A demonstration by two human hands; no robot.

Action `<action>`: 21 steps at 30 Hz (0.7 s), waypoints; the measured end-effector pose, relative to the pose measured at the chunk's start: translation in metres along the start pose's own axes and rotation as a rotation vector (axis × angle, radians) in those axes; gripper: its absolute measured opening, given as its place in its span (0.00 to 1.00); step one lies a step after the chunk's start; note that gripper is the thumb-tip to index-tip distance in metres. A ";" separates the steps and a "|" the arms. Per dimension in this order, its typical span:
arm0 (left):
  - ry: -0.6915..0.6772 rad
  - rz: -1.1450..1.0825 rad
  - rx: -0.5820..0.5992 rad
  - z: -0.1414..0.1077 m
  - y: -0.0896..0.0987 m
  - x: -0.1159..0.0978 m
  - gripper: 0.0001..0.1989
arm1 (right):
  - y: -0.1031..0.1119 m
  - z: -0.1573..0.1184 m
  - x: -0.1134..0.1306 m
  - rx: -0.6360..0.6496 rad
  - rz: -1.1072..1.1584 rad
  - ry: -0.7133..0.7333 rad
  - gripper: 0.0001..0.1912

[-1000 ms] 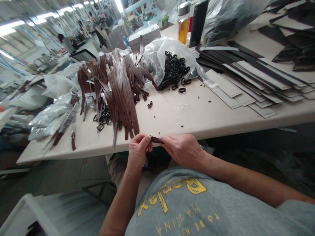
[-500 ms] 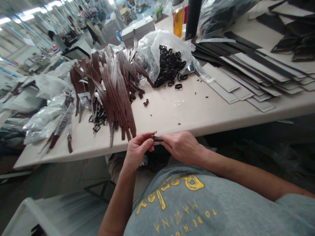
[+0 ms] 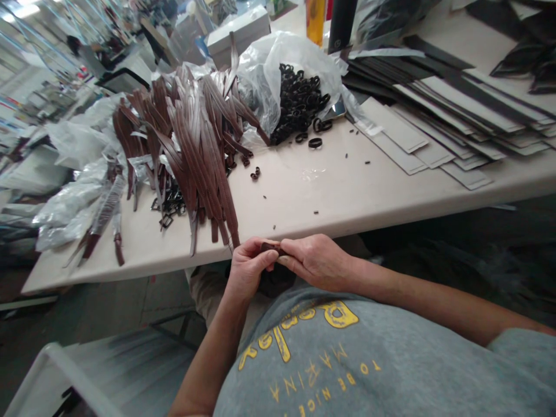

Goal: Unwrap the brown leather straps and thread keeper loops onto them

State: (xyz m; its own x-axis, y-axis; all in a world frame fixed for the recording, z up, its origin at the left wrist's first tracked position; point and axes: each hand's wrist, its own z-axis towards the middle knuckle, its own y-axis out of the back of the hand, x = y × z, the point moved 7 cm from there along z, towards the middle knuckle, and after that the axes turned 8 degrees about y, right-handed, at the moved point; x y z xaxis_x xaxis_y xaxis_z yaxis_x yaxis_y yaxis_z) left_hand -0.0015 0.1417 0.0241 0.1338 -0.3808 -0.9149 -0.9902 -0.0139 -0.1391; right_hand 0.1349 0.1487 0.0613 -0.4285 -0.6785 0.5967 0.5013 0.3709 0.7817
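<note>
Between my left hand (image 3: 251, 263) and my right hand (image 3: 315, 260) is a small dark brown leather strip (image 3: 270, 248), just off the table's front edge. The fingers of both hands are pinched on it and meet closely, so most of it is hidden. Brown leather straps (image 3: 204, 156) lie in a thick heap on the table, left of my hands, with some ends near the edge. Two small brown loops (image 3: 255, 174) lie beyond my hands. A tiny metal staple-like piece (image 3: 274, 226) rests just past my fingertips.
A clear plastic bag (image 3: 260, 63) spills black loops (image 3: 297, 104) at mid-table. Metal buckles (image 3: 167, 214) lie beside the straps. Flat grey and black strips (image 3: 460, 121) are stacked on the right. A black flask (image 3: 341, 26) and a bottle of amber liquid (image 3: 315, 23) stand behind.
My right hand's fingers have moved left along the leather strip and now meet my left fingers. A tiny piece at my left fingertips no longer shows there. The view has tilted slightly down.
</note>
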 end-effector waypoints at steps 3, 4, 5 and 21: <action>-0.031 0.009 -0.062 -0.003 0.009 -0.005 0.10 | 0.002 -0.005 -0.002 0.002 -0.042 0.003 0.12; -0.040 0.012 -0.072 -0.004 0.011 -0.006 0.10 | 0.002 -0.008 -0.002 0.005 -0.069 0.001 0.12; -0.046 0.016 -0.074 -0.004 0.012 -0.006 0.10 | 0.001 -0.010 -0.003 0.015 -0.097 -0.007 0.12; -0.207 0.016 -0.177 -0.011 0.018 -0.017 0.10 | 0.001 -0.016 -0.008 0.022 -0.058 -0.036 0.15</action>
State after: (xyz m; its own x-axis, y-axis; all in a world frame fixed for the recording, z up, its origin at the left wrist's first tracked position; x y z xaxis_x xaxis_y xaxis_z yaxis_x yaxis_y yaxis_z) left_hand -0.0217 0.1377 0.0415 0.1059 -0.1857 -0.9769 -0.9814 -0.1779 -0.0725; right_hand 0.1507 0.1440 0.0543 -0.4830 -0.6763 0.5562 0.4587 0.3456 0.8186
